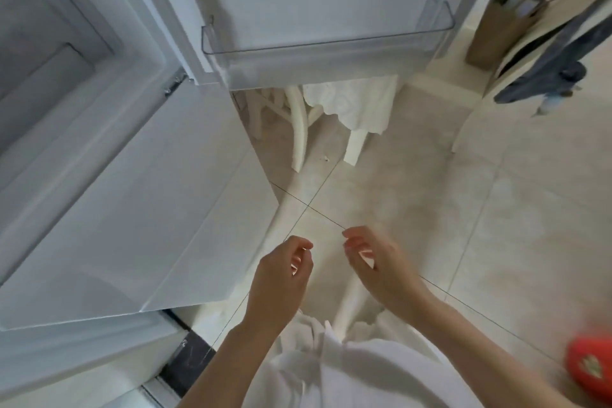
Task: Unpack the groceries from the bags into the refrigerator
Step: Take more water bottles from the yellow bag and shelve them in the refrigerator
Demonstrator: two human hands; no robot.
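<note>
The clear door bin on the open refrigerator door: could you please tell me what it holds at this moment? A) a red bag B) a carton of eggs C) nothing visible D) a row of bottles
C: the clear door bin shows only the white door liner through its walls, and both the left hand and the right hand hang loosely curled, holding nothing.

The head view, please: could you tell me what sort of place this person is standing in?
Probably a home kitchen or dining area. An open refrigerator door with a clear door shelf stands ahead, a brown paper bag sits on the pale tiled floor, and white chair legs show beyond.
</note>
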